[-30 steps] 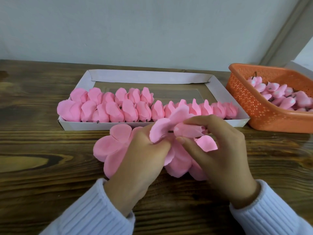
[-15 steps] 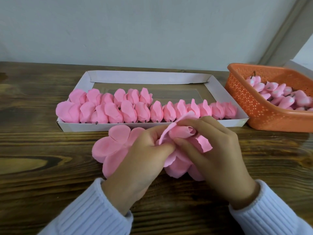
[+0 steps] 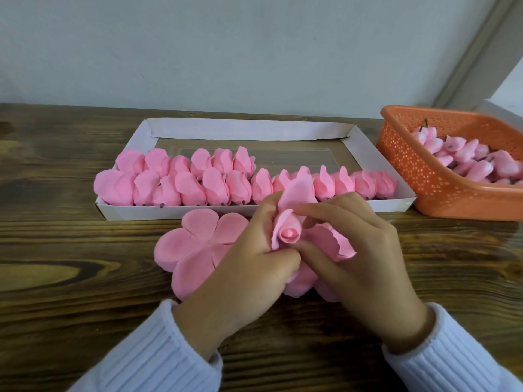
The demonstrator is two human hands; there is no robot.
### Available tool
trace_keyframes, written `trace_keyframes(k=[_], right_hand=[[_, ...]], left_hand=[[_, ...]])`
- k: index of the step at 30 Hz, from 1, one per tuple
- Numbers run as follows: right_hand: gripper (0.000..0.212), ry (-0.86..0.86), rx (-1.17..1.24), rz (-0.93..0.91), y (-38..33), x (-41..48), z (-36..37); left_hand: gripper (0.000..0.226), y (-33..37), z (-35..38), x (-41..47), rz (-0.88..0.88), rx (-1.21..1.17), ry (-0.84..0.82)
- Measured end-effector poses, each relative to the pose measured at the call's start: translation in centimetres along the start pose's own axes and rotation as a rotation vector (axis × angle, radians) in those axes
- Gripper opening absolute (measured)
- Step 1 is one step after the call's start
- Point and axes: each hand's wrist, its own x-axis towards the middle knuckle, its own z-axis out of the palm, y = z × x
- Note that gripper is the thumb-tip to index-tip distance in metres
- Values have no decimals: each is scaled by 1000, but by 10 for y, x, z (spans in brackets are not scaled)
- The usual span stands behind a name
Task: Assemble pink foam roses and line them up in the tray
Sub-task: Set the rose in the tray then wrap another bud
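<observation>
- Head view, grasp: left hand point(image 3: 254, 258) and right hand point(image 3: 359, 250) both pinch the half-wrapped rose point(image 3: 287, 233), fingers curled round its rolled petals; the rose is held above the table point(image 3: 56, 250), just in front of the tray point(image 3: 254, 128).
- Head view, hazard of unwrapping: foam petals probably spring back, so any slackening of either pinch would likely let the roll open.
- Head view, hazard of tearing: the loose upright petal above the fingers could crease or rip if pulled hard.
- Head view, hazard of disturbance: the flat petal blank point(image 3: 195, 244) lies partly under the left hand and could be dragged by it; the finished roses point(image 3: 215, 188) stand just behind the fingers, and a forward push could tip the front row.
- Head view, edges: the tray's near wall is low and close to the knuckles; the leftmost rose overhangs the tray's left end.
- Head view, open room: bare tray floor shows behind the right half of the front row; the orange basket point(image 3: 418, 176) of buds point(image 3: 464, 162) sits near the tray's right end, narrowing room there; bare wood extends to the left.
</observation>
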Motion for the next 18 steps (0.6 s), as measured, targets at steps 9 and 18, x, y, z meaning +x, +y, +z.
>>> trace_keyframes(k=[9,18], right_hand=[[24,70,15,94,1,-3,0],[32,-96,459,226,3,4,-9]], left_hand=[[34,8,3,-2,2,-163,-59],[21,1,-2,-2,-49,-120,69]])
